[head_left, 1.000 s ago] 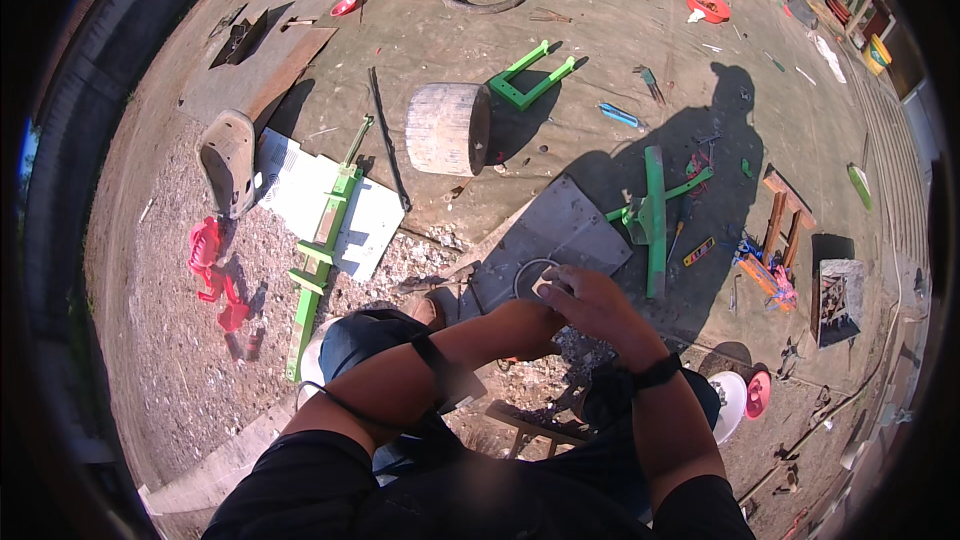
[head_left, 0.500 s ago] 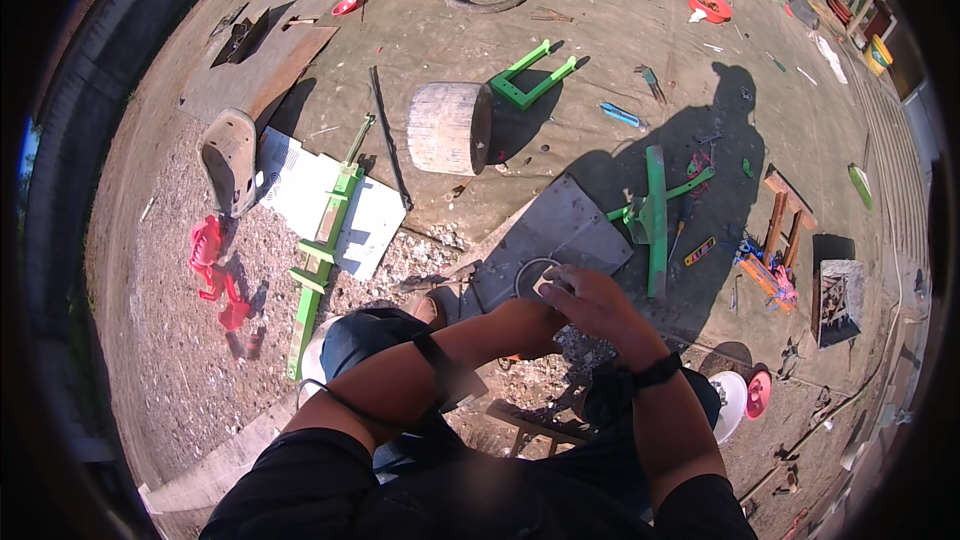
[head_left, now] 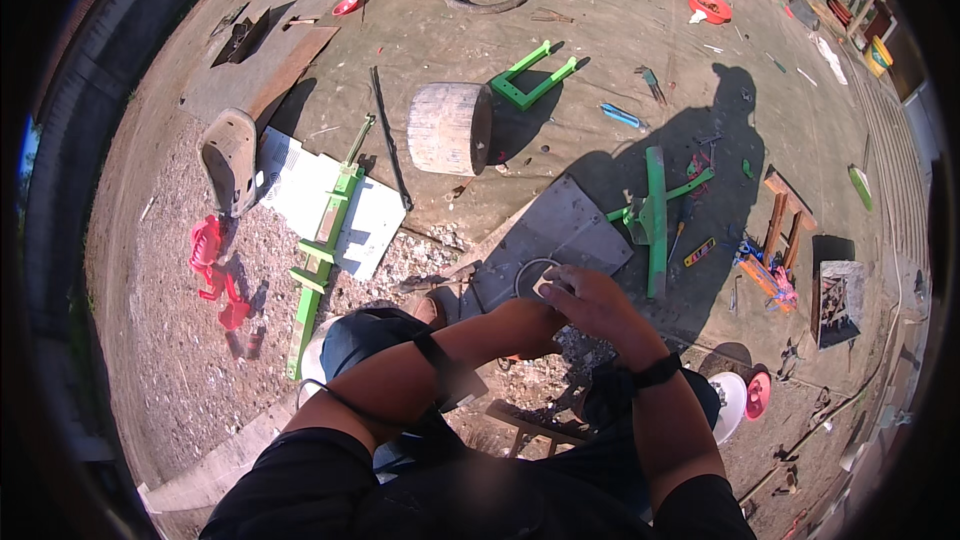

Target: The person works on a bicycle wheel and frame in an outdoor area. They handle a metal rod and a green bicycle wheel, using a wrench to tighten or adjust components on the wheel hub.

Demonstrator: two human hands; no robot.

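Note:
My two hands meet low over a grey metal sheet (head_left: 565,225). My right hand (head_left: 592,298) is closed, its thumb and fingertips drawn together; what sits in the pinch is too small to name. Just below it, my left hand (head_left: 530,325) turns inward, with its fingers mostly hidden. A thin round ring (head_left: 522,268) shows right at the right fingertips, partly covered by them; I cannot tell whether they touch it. To the right of the sheet lies a green metal frame piece (head_left: 656,225) with a crossbar.
A long green metal bar (head_left: 318,258) crosses a white board (head_left: 375,225) at left. Ahead stand a round wooden stump (head_left: 445,128) and a green fork-shaped frame (head_left: 530,90). Right of me are a small wooden stool (head_left: 785,230), a grey box (head_left: 838,302) and a white bowl (head_left: 730,405).

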